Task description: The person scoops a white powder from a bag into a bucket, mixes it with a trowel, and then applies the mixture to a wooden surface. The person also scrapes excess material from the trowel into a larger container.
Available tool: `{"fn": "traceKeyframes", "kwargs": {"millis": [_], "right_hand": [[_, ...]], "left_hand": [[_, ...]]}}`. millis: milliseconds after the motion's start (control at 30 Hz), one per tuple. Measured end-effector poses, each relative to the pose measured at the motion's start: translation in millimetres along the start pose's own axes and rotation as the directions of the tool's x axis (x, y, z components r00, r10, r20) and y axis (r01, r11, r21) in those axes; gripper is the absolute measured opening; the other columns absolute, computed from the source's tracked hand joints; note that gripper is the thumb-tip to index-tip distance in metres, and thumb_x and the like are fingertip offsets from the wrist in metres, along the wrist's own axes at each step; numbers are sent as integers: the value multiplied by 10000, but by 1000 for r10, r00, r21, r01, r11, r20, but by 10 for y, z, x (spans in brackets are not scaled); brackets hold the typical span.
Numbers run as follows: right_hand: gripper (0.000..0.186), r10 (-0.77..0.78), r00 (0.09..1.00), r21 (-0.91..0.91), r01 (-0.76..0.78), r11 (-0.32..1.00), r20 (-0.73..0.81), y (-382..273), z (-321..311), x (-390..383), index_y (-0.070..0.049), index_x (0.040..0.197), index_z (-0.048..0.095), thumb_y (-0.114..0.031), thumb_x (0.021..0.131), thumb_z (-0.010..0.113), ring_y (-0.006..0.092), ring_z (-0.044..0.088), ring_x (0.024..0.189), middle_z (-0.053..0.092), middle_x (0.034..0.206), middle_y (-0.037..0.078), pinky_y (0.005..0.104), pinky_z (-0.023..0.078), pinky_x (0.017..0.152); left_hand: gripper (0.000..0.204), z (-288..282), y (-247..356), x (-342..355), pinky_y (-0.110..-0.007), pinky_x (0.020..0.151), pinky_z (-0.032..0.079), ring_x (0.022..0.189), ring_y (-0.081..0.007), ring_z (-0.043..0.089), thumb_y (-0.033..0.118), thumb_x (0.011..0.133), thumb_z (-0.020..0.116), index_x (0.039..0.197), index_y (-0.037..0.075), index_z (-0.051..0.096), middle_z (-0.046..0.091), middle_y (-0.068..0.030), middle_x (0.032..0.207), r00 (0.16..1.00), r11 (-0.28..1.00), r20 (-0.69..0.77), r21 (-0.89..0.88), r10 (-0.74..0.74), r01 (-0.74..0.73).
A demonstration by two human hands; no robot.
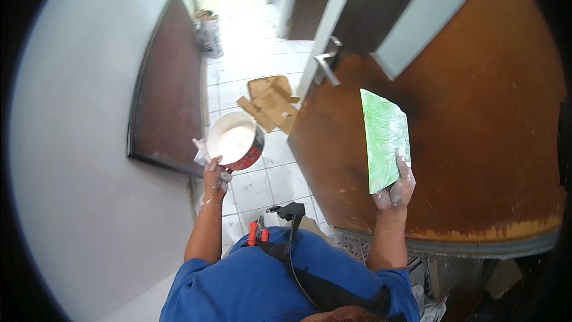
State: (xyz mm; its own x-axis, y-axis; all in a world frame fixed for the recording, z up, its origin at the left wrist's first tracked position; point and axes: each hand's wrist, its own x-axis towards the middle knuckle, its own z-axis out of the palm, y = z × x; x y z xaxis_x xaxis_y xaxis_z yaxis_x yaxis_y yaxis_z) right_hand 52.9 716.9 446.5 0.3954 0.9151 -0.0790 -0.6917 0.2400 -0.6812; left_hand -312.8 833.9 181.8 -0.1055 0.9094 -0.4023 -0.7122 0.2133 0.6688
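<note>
My left hand [214, 177], smeared with white, is closed at the side of a round bucket [249, 156] and holds it up over the floor. The bucket is white inside, dark and red outside, with a pale white paste [236, 141] in it. Whitish bits stick out beside these fingers; I cannot make out what they are. In my right hand [395, 191], also dusted white, is a flat green plastering blade [384, 137]. It has one slanted corner and white smears, and is raised in front of the brown wooden panel, apart from the bucket.
A dark red-brown panel [173, 89] leans against the white wall [83, 119] at the left. Flattened cardboard [274, 104] lies on the tiled floor [280, 149]. A bag [210, 36] stands farther along. At the right are a door handle [326, 65] and a large brown wooden panel [476, 143].
</note>
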Motion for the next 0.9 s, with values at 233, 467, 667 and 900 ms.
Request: {"fn": "traceKeyframes", "kwargs": {"millis": [233,467,667,900], "right_hand": [[393,170,972,-201,-136,970,163,611,25,834,-3,1295,491,-158,941,565,211,686,736,642,1117,146,323,541,468],[215,-38,972,-861,223,457,231,1313,228,1667,22,1013,659,-161,906,692,154,645,690,678,843,99,288,519,602],[448,-177,500,-481,865,144,847,2198,333,2467,-16,1196,644,-3,752,587,361,629,1014,653,1156,182,424,511,892],[374,135,848,-845,527,-96,513,3027,-544,3008,-83,1164,673,-86,795,609,370,636,921,664,1082,186,424,526,844]], "left_hand": [[493,382,261,87,-352,702,545,856,-215,648,173,833,684,1258,13,490,633,-106,1053,995,989,0,114,99,-98],[557,988,476,513,-373,764,570,923,-240,666,145,839,665,1332,-5,454,629,-130,1129,990,983,-18,125,141,-138],[459,1190,607,1150,-285,580,507,741,-166,617,112,820,662,1254,7,561,649,-88,953,983,957,-150,285,106,-60],[455,997,1022,2154,-299,606,533,739,-166,638,78,801,635,1238,-21,557,651,-85,961,933,958,-279,238,228,-162]]}}
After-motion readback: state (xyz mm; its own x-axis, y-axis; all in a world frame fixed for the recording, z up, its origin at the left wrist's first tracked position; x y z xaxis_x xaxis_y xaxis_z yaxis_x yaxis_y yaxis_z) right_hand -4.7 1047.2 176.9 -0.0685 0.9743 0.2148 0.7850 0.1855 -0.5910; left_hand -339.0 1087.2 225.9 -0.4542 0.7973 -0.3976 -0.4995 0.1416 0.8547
